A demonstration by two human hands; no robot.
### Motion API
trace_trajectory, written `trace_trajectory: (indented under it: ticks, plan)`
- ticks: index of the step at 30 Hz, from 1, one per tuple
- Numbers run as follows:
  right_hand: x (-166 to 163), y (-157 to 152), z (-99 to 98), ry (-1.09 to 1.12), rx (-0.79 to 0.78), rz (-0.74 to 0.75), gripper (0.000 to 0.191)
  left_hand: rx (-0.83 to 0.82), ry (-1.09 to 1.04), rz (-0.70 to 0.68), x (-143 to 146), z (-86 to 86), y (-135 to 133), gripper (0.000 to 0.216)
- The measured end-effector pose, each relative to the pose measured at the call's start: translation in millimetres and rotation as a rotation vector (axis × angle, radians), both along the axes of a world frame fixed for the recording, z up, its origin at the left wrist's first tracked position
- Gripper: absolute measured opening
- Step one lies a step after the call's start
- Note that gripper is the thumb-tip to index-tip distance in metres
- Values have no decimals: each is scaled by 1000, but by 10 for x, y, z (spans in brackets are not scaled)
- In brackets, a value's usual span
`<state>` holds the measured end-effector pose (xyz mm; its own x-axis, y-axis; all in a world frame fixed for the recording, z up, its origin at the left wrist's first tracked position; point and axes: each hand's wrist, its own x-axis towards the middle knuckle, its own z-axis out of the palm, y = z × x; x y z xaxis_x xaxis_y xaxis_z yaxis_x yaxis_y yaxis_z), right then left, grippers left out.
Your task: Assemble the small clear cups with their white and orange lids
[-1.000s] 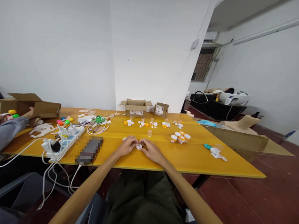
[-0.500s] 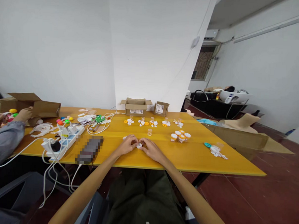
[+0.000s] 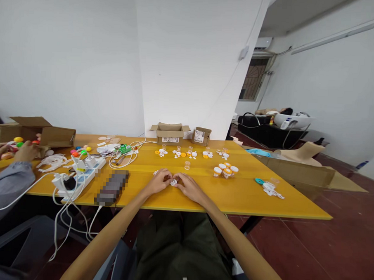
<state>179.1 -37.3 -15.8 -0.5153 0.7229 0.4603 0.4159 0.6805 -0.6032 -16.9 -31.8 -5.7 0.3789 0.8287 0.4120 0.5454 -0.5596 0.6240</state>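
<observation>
While two bare hands meet over the near middle of a glossy yellow-brown wooden table point(image 3: 240, 200), a small, roundish, white plastic piece point(image 3: 173, 182) sits between their fingertips, close to the tabletop. Something so little seems best served by a light, even pinch from both sides, one hand serving as the steady anchor and the other making the finer adjustments, low enough that a slip would cost only a short drop. The left hand point(image 3: 160, 181) and the right hand point(image 3: 189, 187) each have thumb and forefinger drawn in and apparently clamped on the piece, though the exact contact is too small to tell. Both hands are back-up and turned inward, with the left forearm point(image 3: 115, 229) and right forearm point(image 3: 235, 243) slanting in from the near corners. Just beyond the left hand lie a few small white plastic discs point(image 3: 155, 172); farther off stands a clear, round plastic cup point(image 3: 187, 165), and to its right a cluster of clear jars with white-and-orange lids point(image 3: 227, 170). At the far left, a co-worker's grey sleeve point(image 3: 10, 182) reaches toward brightly coloured balls.
</observation>
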Motion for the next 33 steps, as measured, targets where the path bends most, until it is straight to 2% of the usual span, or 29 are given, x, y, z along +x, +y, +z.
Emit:
trace_trajectory:
  ticks: [8, 13, 18, 28, 33]
  plan:
    - [7, -16, 36, 3, -19, -4, 17, 19, -30, 4, 1, 45, -33, 11]
    - [5, 1, -6, 9, -16, -19, 20, 121, -114, 210, -37, 58, -26, 11]
    - [2, 26, -59, 19, -16, -50, 21, 191, -31, 341, -88, 35, 13, 14]
    - [29, 109, -102, 125, -28, -60, 19, 303, 330, 224, -29, 4, -69, 26]
    - [25, 104, -103, 106, -17, -62, 17, 311, 372, 224, -22, -21, -51, 24]
